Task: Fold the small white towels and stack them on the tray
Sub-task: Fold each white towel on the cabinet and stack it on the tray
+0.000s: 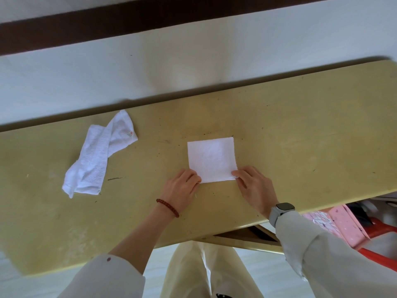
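Head view, scuffed yellow table [279,117], white wall [107,78]

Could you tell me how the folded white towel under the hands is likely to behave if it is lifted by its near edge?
The folded towel is soft cloth, so it would probably droop and its layers may fall open. It looks thin and light. The crumpled towel nearby suggests how limp this fabric is.

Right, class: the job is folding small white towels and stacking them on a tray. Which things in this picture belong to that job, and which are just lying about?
Part of the job:
- folded towel, its near corners pinched by the left hand and right hand
- crumpled towel, not yet folded
- no tray in view

Just lying about:
- pink box
- red object beside it, below the table
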`<state>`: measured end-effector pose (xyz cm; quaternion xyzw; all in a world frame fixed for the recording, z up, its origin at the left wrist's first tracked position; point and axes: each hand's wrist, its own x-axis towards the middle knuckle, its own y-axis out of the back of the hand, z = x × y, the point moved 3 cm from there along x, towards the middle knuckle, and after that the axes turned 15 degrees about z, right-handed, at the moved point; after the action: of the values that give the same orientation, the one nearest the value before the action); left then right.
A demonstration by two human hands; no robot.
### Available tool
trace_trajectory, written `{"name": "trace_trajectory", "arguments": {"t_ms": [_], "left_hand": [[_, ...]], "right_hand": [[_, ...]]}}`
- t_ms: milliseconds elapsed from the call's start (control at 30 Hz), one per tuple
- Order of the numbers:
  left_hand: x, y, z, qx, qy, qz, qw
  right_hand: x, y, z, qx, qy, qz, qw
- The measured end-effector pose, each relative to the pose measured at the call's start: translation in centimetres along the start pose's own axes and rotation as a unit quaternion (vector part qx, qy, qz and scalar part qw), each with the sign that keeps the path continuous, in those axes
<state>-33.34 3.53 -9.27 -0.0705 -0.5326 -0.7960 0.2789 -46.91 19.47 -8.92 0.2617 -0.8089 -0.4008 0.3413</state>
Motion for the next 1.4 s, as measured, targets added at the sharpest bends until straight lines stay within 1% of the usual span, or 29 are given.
{"name": "trace_trajectory", "arguments": {"t_ms": [267,400,633,733,867,967,1033,1067,1133,1200,1300,1367,1400], "left_hand": [[-0.4,-0.1,0.0,0.011,0.016,0.002,1.0],[-0.4,-0.4,-0.3,-0.005,0.027,0.005,1.0],[-0.3,-0.3,-0.3,-0.029,0.048,0.015,0.998],[-0.2,-0.2,-0.1,-0.01,0.065,0.012,0.998],[-0.1,-0.1,0.1,0.04,0.065,0.001,0.997],[1.0,0.3,0.3,0.051,0.053,0.036,0.997],[2.3,0.1,0.3,0.062,0.055,0.065,0.994],[2.9,-0.2,0.4,0.072,0.055,0.061,0.994],[3.9,-1.4,0.6,0.111,0.052,0.007,0.992],[4.5,-2.7,0.7,0.155,0.055,-0.073,0.984],[4.3,-4.2,0.2,0.176,0.068,-0.17,0.967],[3.9,-4.6,-0.3,0.184,0.065,-0.197,0.961],[3.6,-4.6,-0.6,0.185,0.061,-0.197,0.961]], "right_hand": [[-0.5,0.1,0.2,0.013,0.037,-0.014,0.999],[-1.0,-0.1,0.4,0.024,0.054,-0.025,0.998],[-1.3,-0.7,0.7,0.009,0.057,-0.008,0.998],[-1.2,-0.8,0.6,0.004,0.056,-0.015,0.998],[-1.2,-0.6,0.5,0.015,0.066,-0.018,0.998],[-0.3,0.0,0.0,0.01,0.041,0.008,0.999],[0.9,-0.1,-0.3,-0.022,0.031,0.031,0.999],[1.6,-0.5,-0.5,-0.038,0.027,0.037,0.998],[3.1,-1.6,-1.1,-0.067,0.024,0.025,0.997],[4.2,-3.2,-1.6,-0.094,0.021,-0.017,0.995],[4.6,-5.1,-1.9,-0.127,0.018,-0.078,0.989],[4.4,-5.8,-1.7,-0.136,0.016,-0.103,0.985],[4.3,-6.1,-1.4,-0.138,0.016,-0.108,0.984]]}}
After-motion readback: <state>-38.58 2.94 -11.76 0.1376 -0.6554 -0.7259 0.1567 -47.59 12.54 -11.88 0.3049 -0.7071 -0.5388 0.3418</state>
